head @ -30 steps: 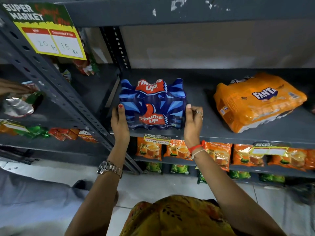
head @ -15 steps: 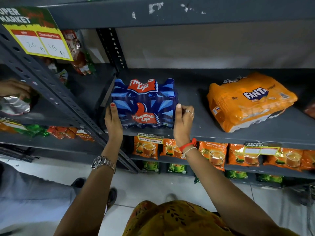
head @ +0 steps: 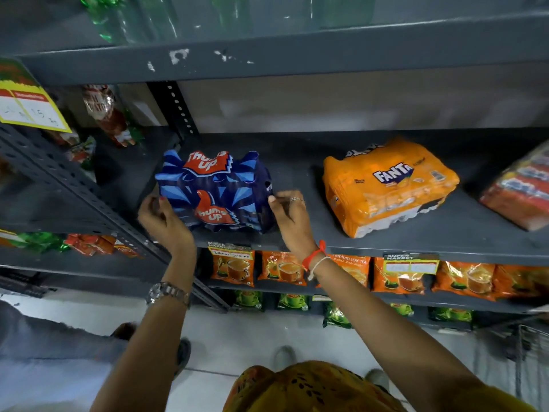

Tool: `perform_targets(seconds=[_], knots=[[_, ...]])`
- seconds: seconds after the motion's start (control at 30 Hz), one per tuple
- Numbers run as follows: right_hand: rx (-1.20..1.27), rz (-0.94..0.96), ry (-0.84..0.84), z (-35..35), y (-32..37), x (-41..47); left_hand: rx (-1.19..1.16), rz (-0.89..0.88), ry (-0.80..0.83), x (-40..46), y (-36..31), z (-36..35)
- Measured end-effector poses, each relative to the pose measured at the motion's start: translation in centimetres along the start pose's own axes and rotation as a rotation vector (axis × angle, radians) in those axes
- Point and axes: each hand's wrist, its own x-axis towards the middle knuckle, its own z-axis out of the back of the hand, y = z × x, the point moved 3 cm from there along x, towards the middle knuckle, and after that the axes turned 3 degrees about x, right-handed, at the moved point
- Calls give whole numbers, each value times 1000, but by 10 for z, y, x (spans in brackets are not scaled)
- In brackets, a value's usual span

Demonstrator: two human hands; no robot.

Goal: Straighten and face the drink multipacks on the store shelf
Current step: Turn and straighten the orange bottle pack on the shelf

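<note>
Grey steel shelf (head: 297, 162) carries three multipacks. At its left end sits the blue Thums Up multipack (head: 215, 190), close to the front edge, turned slightly so its right side shows. Well apart to the right lies the orange Fanta multipack (head: 386, 185), skewed to the shelf edge. A red pack (head: 518, 191) is partly in view at far right. The left hand (head: 163, 221) cups the blue pack's lower left corner, fingers curled on it; the right hand (head: 289, 217) presses its right side, fingers bent.
</note>
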Motion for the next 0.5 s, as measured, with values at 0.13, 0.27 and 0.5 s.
perform_targets(seconds=[0.13, 0.27, 0.5], knots=[[-115, 185, -161, 71, 23, 14, -134, -166, -19, -76, -26, -26], [-401, 317, -406, 150, 52, 37, -96, -317, 504, -159, -47, -87], [-771, -425, -140, 275, 18, 87, 208, 466, 992, -197, -58, -184]])
